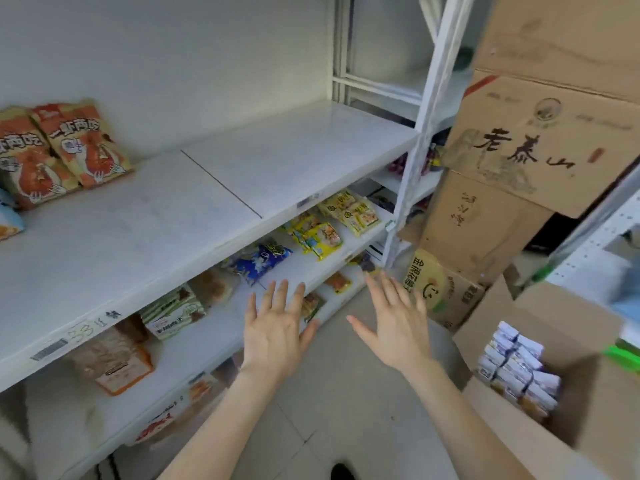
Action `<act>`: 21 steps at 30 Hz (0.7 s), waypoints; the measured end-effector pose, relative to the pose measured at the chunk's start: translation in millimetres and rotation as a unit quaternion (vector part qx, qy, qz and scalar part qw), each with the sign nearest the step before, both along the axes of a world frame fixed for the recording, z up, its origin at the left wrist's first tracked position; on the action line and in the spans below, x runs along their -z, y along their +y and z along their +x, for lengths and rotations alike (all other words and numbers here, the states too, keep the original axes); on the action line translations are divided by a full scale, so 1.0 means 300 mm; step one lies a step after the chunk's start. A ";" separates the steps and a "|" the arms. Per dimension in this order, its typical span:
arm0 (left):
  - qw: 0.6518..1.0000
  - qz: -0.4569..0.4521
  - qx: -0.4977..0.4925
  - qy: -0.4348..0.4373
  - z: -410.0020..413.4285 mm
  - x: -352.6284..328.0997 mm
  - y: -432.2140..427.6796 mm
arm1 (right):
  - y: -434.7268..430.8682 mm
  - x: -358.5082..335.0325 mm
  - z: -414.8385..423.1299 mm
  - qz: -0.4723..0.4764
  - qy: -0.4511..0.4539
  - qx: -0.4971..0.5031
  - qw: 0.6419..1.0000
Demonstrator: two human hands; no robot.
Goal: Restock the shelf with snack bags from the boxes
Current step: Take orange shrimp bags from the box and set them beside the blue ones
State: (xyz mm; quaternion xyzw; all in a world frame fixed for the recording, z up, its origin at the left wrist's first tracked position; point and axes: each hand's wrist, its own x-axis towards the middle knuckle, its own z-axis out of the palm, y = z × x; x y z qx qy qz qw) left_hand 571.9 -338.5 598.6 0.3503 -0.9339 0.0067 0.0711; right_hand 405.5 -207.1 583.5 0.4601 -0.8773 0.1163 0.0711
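Upper shelf [214, 202], white: two orange snack bags [52, 150] leaning at its far left, remainder bare.
Lower shelf [277, 271]: mixed packets, including blue bag [259, 261] and yellow bags [318, 237].
Left hand [273, 330]: fingers spread, palm down, holding nothing, in front of lower shelf edge.
Right hand [398, 323]: fingers spread, holding nothing, over floor.
Open cardboard box [588, 427], lower right: white-and-purple snack packs [519, 372] stacked inside.
Stacked cardboard boxes [540, 140], upper right.

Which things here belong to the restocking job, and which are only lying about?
Job: open box, its white snack packs, upper shelf, left hand, right hand.
Lying about, for now: orange bags, yellow packs, blue bag, stacked cartons.
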 end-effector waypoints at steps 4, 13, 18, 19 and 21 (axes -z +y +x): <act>0.995 0.018 0.091 -0.032 -0.113 0.066 0.181 | 0.266 0.055 -0.030 0.020 -0.021 0.082 0.996; 0.969 0.060 0.233 -0.051 -0.406 0.188 0.550 | 0.756 0.169 -0.139 0.078 -0.075 0.259 0.960; 0.949 0.068 0.300 -0.067 -0.580 0.259 0.734 | 0.969 0.238 -0.237 0.077 -0.087 0.308 0.944; 0.948 0.071 0.306 -0.059 -0.615 0.270 0.768 | 1.008 0.252 -0.261 0.079 -0.090 0.317 0.941; 0.944 0.089 0.312 -0.054 -0.685 0.296 0.833 | 1.082 0.277 -0.308 0.090 -0.098 0.335 0.933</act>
